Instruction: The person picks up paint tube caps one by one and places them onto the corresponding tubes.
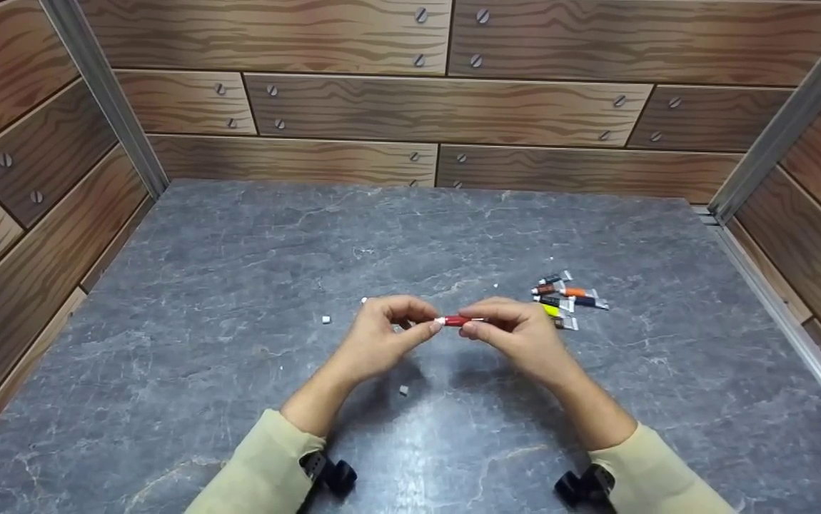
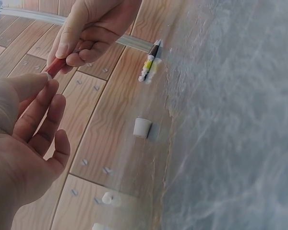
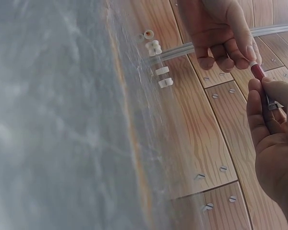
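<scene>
A small red paint tube [image 1: 455, 321] with a white cap [image 1: 440, 321] is held level above the table, between both hands. My left hand [image 1: 385, 335] pinches the capped end with thumb and forefinger, its other fingers loosely bent. With thumb and fingertips my right hand [image 1: 517, 335] grips the tube's body; the crimped metal end [image 3: 274, 105] sticks out past those fingers in the right wrist view. In the left wrist view the red tube [image 2: 55, 66] spans the short gap between the two hands.
Several small paint tubes, among them an orange one [image 1: 576, 292] and a yellow one [image 1: 550, 310], lie in a cluster beyond my right hand. Loose white caps lie on the grey marbled table [image 1: 239, 250], one left of my hand [image 1: 325, 320], another nearer [image 1: 403, 390]. Wood-patterned walls [image 1: 446, 107] surround the table.
</scene>
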`<state>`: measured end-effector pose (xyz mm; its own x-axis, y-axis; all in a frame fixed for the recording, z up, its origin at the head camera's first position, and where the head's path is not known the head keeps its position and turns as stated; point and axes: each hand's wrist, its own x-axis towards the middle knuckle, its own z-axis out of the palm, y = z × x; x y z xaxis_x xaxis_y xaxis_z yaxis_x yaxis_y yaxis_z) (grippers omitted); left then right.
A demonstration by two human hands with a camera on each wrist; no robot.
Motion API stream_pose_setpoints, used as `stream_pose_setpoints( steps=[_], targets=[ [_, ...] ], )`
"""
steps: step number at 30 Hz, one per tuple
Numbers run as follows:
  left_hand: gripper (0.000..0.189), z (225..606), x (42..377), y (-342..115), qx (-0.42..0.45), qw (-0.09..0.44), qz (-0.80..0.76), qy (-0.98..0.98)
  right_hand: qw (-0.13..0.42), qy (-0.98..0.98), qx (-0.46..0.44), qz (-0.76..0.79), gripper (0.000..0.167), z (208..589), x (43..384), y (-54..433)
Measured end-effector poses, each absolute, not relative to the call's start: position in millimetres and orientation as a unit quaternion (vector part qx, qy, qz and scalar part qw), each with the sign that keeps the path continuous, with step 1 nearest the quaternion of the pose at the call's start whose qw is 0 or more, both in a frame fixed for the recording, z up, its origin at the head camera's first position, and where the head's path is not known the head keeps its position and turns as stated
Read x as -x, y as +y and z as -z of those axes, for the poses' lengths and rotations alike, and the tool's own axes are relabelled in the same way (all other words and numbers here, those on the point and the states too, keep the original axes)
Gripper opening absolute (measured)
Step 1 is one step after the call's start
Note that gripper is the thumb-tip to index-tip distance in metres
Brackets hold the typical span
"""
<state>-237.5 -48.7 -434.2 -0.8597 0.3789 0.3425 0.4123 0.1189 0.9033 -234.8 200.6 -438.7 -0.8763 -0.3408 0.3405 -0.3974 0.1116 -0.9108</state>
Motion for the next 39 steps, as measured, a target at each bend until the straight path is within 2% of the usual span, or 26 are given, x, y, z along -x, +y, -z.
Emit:
stream_pose_setpoints(
  steps=[18,28,39],
  targets=[
    [0.011,435.9,236.2,-48.0,0.27,0.023,0.609,-0.745,0.026,-0.74,-0.247,-0.625,0.022,439.2,235.3,198.8],
    [0.03,434.7,239.7,-49.4,0.25,0.004,0.609,-0.753,0.032,-0.741,-0.25,-0.622,0.02,439.6,236.2,201.3],
    [0.019,434.5,239.7,-49.9,0.248,-0.01,0.606,-0.755,0.029,-0.747,-0.241,-0.619,0.02,438.5,235.5,201.0]
  ],
)
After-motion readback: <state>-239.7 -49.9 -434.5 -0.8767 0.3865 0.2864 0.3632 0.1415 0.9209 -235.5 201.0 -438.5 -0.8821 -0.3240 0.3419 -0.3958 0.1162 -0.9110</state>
